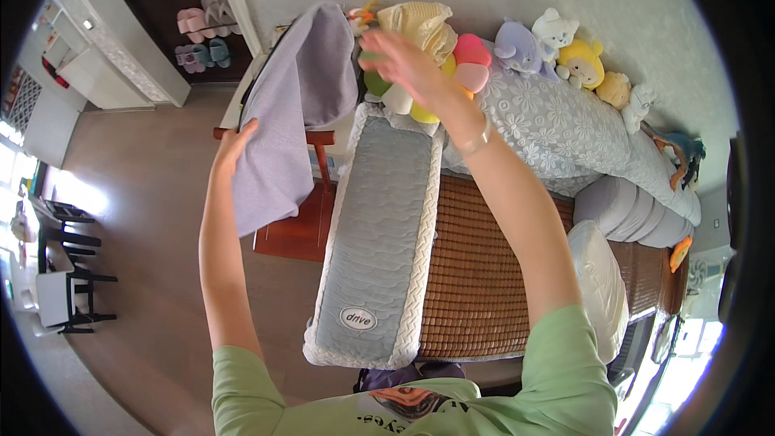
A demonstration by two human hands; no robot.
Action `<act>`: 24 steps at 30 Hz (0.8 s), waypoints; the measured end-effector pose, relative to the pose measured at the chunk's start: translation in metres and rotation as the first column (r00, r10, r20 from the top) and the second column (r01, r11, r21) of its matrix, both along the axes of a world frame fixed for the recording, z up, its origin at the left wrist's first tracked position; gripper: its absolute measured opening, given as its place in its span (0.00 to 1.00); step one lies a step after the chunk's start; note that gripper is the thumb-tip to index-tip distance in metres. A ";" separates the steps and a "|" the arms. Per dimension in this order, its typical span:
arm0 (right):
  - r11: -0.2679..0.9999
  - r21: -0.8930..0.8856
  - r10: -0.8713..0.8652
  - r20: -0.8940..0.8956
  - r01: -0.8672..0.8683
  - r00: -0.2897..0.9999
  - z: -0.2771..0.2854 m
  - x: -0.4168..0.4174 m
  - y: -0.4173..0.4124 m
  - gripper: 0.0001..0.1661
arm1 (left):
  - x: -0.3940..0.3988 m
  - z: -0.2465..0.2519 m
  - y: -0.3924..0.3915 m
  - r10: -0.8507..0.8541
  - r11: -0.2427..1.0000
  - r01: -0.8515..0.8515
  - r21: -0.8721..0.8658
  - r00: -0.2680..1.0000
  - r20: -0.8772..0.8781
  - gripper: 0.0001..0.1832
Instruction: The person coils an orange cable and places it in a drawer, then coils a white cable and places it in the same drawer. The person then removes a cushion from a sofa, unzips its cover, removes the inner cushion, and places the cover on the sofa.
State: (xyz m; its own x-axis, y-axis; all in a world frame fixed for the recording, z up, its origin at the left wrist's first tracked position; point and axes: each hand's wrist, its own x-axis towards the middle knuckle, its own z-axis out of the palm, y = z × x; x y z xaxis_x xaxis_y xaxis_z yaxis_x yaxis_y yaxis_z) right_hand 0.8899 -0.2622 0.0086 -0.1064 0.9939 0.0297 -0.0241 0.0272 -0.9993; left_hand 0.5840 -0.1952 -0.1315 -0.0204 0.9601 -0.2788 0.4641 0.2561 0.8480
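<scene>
On the left, my left hand [235, 144] grips the edge of a lavender fabric sheet [275, 151]. The cloth hangs in a tall fold, its upper part rising toward the wall. My right hand [402, 66] is slightly blurred and reaches over the plush toys to the right of the cloth, its fingers apart and holding nothing visible. Below the hands lies a long grey quilted pillow [387, 194] with a white braided border and an oval patch bearing writing. It rests along the left end of a brown woven mat [484, 266].
A red wooden chair [293, 224] stands partly under the cloth. Plush toys [521, 48] line the wall above a floral grey cover [533, 109]. Cream waffle fabric [424, 27] sits near my right hand. A grey cushion [629, 209] and white pillow [596, 284] lie rightward.
</scene>
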 end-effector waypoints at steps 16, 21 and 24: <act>-0.037 -0.988 -0.735 0.130 0.153 0.665 -0.437 0.012 -0.408 0.22 | 0.009 -0.244 -0.143 -0.059 0.938 0.055 0.342 0.998 0.000 0.23; -0.151 -0.987 -0.583 0.130 0.050 0.802 -0.467 -0.020 -0.482 0.34 | -0.089 -0.322 -0.398 0.377 0.209 -0.262 -0.942 0.911 -0.170 0.40; -0.068 -0.988 -0.534 0.155 0.140 0.831 -0.474 -0.043 -0.515 0.44 | -0.090 -0.356 -0.442 0.367 0.472 -0.454 -0.756 0.881 -0.300 0.36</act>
